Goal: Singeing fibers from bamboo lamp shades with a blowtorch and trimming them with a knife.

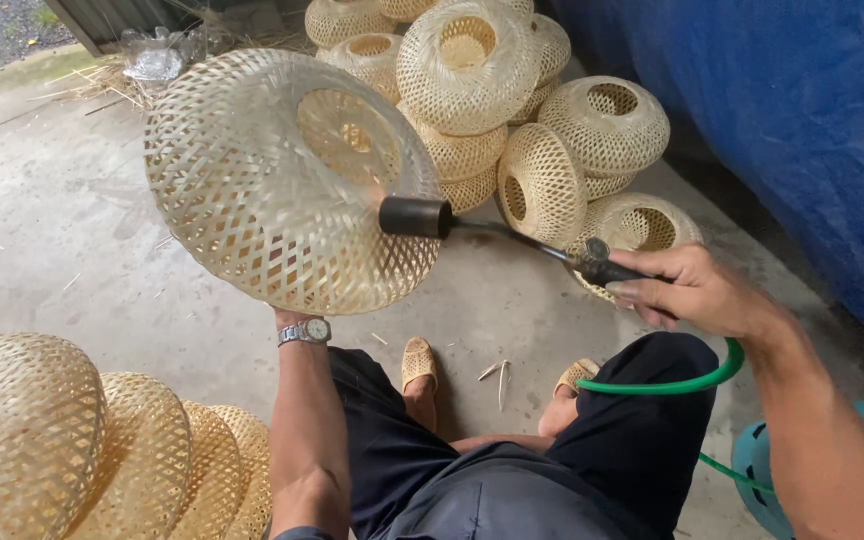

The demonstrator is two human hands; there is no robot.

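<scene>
A large woven bamboo lampshade (252, 175) is held up in front of me, its round opening facing right. My left hand (290, 318) is mostly hidden under its lower rim, gripping it; a metal wristwatch (305, 331) shows on that wrist. My right hand (692, 290) is closed around the handle of a gas torch (512, 235). The torch's black nozzle (415, 216) points at the shade's side, touching or very close to the weave. A green hose (677, 382) runs from the torch handle down past my knee.
A pile of several similar woven shades (512, 100) lies ahead on the concrete floor (52, 230). Another row of shades (82, 450) sits at lower left. A blue tarp (802, 120) hangs at right; a teal gas cylinder (767, 465) stands at lower right.
</scene>
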